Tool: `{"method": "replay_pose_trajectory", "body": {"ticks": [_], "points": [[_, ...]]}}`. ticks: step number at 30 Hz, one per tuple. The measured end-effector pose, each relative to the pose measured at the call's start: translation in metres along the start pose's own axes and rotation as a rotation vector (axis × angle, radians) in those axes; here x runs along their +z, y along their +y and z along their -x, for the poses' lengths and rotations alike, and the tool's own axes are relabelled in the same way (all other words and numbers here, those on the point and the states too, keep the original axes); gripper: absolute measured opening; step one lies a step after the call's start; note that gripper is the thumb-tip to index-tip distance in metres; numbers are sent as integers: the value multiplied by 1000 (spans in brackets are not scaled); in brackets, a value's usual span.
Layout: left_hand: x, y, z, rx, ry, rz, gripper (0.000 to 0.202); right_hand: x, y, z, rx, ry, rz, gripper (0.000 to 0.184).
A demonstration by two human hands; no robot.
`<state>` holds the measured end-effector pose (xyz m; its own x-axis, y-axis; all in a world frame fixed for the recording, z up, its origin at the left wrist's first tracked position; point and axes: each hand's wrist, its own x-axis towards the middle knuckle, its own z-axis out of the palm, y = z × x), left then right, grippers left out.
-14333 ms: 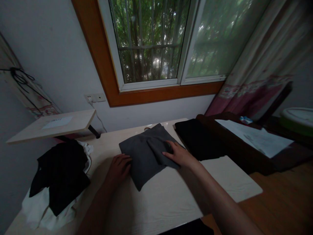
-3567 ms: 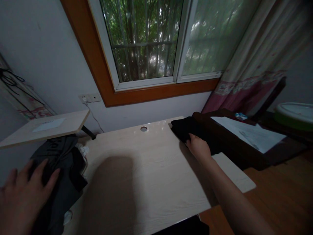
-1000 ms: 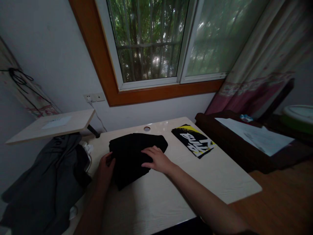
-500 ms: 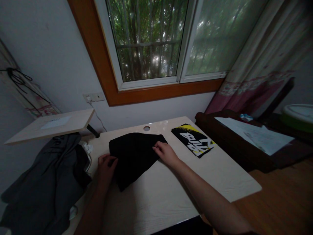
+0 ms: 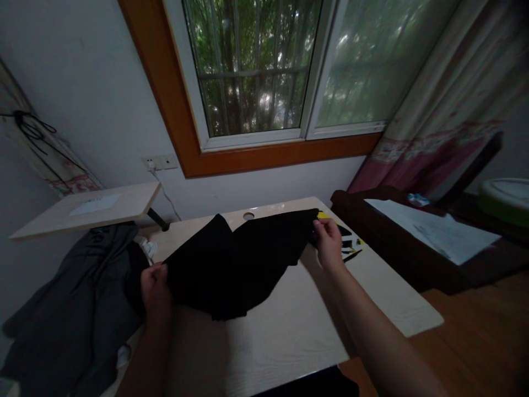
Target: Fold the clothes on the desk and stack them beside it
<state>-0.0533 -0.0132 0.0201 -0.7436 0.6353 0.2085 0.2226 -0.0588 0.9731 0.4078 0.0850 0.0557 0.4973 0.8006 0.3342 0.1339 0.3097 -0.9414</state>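
Note:
A black garment point(image 5: 243, 264), its exact kind unclear, is stretched sideways above the pale wooden table point(image 5: 289, 325). My left hand point(image 5: 156, 284) is closed on its left corner, beside the grey clothing. My right hand point(image 5: 329, 242) pinches the upper right corner. Behind that hand, a folded black cloth with yellow and white print point(image 5: 351, 242) lies on the table, partly covered by the garment and my fingers.
Grey clothing point(image 5: 78, 303) is heaped at the left, below a raised wooden shelf point(image 5: 128, 207) bearing a paper. A dark brown piece of furniture point(image 5: 438, 275) with a white sheet point(image 5: 433, 229) stands right of the table. Behind are a window point(image 5: 256, 71) and wall socket point(image 5: 159, 162).
My hands have moved apart, the left to the left and the right to the right. The black garment has spread wider between them and now overlaps the printed cloth.

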Motion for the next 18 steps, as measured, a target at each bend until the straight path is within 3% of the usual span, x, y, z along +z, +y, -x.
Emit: {"method": "replay_pose_trajectory", "body": {"ticks": [4,7,12,16,18], "points": [[-2,5,-1,-122,85,159,36,-27,1,-29,-30,285,-106,33],[1,16,4,-180,111,114,35,-40,3,-35,-8,315,-75,33],[4,22,7,-206,112,19,30,-31,-5,-10,-45,172,118,31],[3,14,3,-119,36,-16,25,-7,-28,27,-337,-93,310,24],[1,12,2,-69,0,-20,24,6,-37,46,-479,-328,361,22]]}}
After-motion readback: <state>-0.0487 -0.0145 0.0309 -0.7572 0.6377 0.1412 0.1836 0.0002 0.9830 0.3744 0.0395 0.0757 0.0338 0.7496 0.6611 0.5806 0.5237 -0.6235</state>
